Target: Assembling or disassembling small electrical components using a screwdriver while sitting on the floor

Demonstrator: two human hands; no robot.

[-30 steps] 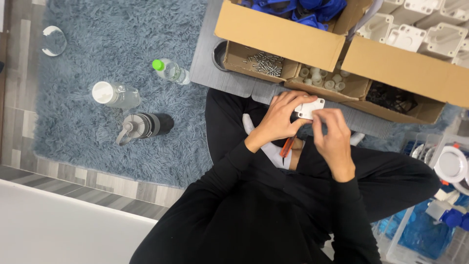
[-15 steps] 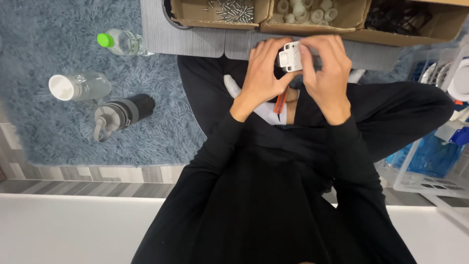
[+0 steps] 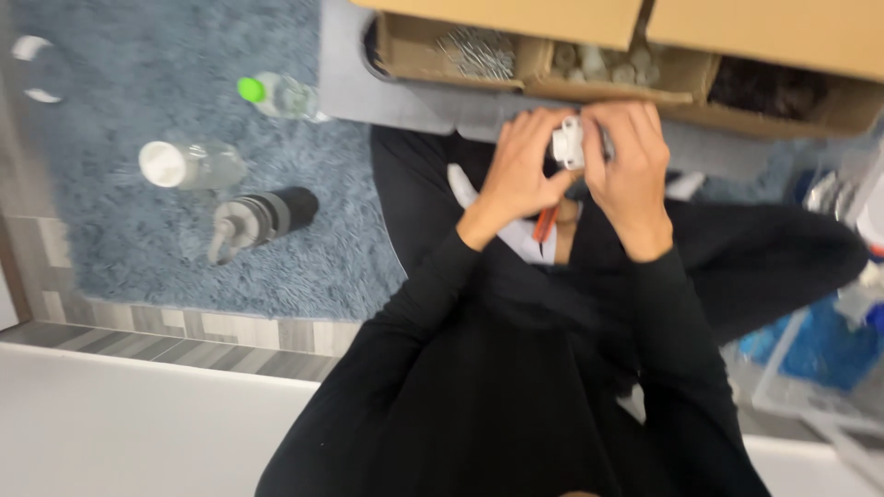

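Small white plastic part [image 3: 568, 144] (blurred) between left hand [image 3: 518, 175] and right hand [image 3: 630, 170]

The single head-worn camera looks steeply down, close over the person's lap, with the blue rug [image 3: 138, 239] at left.

A small white moulded plastic part [image 3: 568, 144] is seen against black long sleeves and black trousers. A shaggy grey-blue pile rug [image 3: 138, 83] is shown beneath three bottles: a clear plastic bottle with a bright green cap [image 3: 276, 95], a clear plastic bottle with a white cap [image 3: 191, 165], and a black drinking flask with a grey spouted lid [image 3: 261, 219]. A strip of grey-and-beige streaked floor tiles [image 3: 184, 324] is bordered by a plain white surface [image 3: 138, 423]. Plain tan cardboard boxes [image 3: 516, 18] are pictured above a pale grey mat [image 3: 414, 106]. A thin orange-red tool [image 3: 545, 222] is glimpsed on a white cloth patch [image 3: 520, 239]. Blurred bright blue material [image 3: 815, 350] is visible under clear plastic.
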